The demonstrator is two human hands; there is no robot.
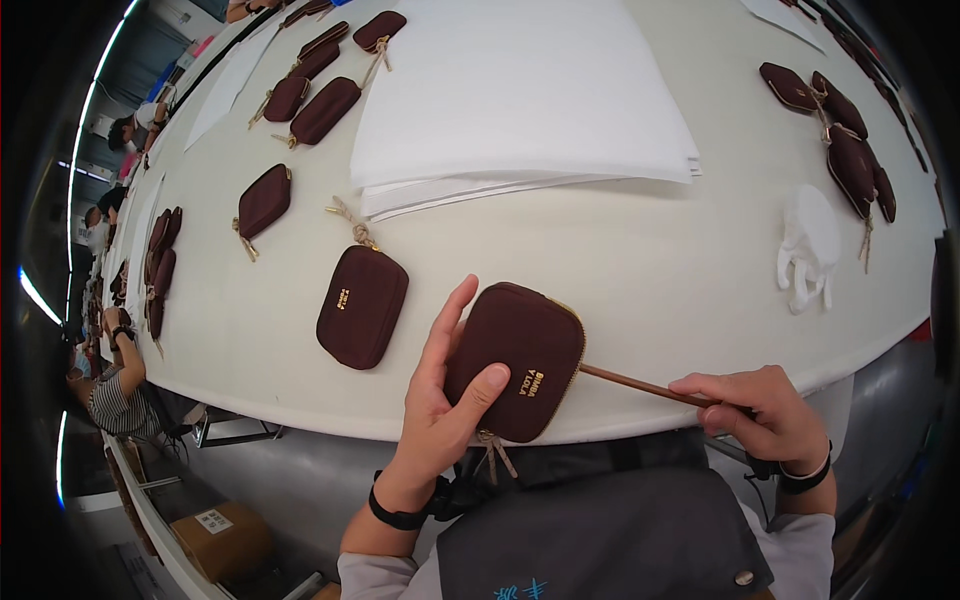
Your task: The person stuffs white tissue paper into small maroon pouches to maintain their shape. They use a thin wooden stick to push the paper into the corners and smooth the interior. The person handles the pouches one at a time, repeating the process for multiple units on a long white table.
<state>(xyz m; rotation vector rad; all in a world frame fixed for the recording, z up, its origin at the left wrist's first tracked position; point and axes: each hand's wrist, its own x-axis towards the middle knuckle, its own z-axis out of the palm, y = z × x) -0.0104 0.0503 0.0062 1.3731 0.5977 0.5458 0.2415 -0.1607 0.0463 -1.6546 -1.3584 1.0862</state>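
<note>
My left hand (432, 400) is closed around a dark maroon zip pouch (520, 345), thumb across its front and fingers behind. The pouch has gold lettering, a gold zip along its right edge and a cord pull hanging below. My right hand (760, 410) pinches a slim brown stick (640, 385). The stick's far end meets the pouch at the zip edge; whether it goes inside is hidden. Just left of my left hand, a second maroon pouch (365, 305) lies on the white table (600, 235), its knotted cord pull pointing away from me.
A stack of white sheets (520, 100) covers the table's far middle. More maroon pouches (265, 200) lie at the left, and others (850, 165) are heaped at the right beside a white glove (808, 245). A cardboard box (225, 540) sits lower left. Co-workers (125, 390) line the left.
</note>
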